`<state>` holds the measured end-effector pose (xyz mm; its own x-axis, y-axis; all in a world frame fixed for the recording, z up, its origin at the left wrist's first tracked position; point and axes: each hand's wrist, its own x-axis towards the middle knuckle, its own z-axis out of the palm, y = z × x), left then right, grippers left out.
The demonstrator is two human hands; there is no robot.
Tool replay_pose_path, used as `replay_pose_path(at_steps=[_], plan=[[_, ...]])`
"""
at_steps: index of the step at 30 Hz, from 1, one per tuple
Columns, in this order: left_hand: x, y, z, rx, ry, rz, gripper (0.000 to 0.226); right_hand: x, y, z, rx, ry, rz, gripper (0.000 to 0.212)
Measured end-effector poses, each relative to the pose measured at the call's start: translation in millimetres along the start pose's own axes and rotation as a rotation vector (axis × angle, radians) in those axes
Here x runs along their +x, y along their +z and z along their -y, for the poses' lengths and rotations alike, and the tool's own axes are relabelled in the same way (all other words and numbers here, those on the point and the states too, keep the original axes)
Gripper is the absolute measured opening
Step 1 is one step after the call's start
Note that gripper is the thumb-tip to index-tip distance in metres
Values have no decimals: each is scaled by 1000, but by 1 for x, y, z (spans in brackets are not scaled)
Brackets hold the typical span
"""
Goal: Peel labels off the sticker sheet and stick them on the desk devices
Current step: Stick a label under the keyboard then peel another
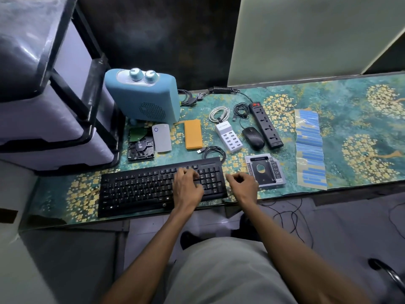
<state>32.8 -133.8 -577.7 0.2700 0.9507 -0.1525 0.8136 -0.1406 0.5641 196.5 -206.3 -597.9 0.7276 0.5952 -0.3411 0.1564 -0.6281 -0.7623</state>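
Fingertips of the left hand (188, 187) rested spread on the keys at the right end of the keyboard (153, 187), holding nothing. The right hand (243, 185) hovered just past the keyboard's right edge, its fingers loosely curled; whether they pinched a label could not be told. Its knuckles lay just beside the silver drive caddy (265, 170).

The sticker sheet (310, 149), a long clear strip carrying rows of blue labels, lay flat to the right of the caddy, well apart from both hands, its lower end near the front edge of the desk (361, 119).

Behind the keyboard stood a row of devices: a bare hard drive (141, 145), a grey drive (161, 138), an orange power bank (193, 134), a white USB charger (229, 136), a mouse (253, 138) and a power strip (265, 125). Coiled cables (219, 114) lay between them, and a blue heater (144, 96) stood at the back left against a black shelf frame (72, 84).

The widest open room on the desk lay right of the sheet, out to the far edge; a narrower strip ran along the front edge left of the keyboard.
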Motion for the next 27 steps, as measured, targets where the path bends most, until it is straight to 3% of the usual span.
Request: replay_pose_path(at_steps=[13,17,21,27], plan=[[20,86,-130,-250,114,152,20,63,-101,-38,128,63,-174,12],[23,118,-181,-346,124,354,25,87,-142,-59,94,133,-319,5],[30,158,-231,-431,71,664,37,106,-178,-87,-24,185,-519,13],[33,204,-276,-457,-137,758,58,125,-212,-113,-75,340,-398,55]])
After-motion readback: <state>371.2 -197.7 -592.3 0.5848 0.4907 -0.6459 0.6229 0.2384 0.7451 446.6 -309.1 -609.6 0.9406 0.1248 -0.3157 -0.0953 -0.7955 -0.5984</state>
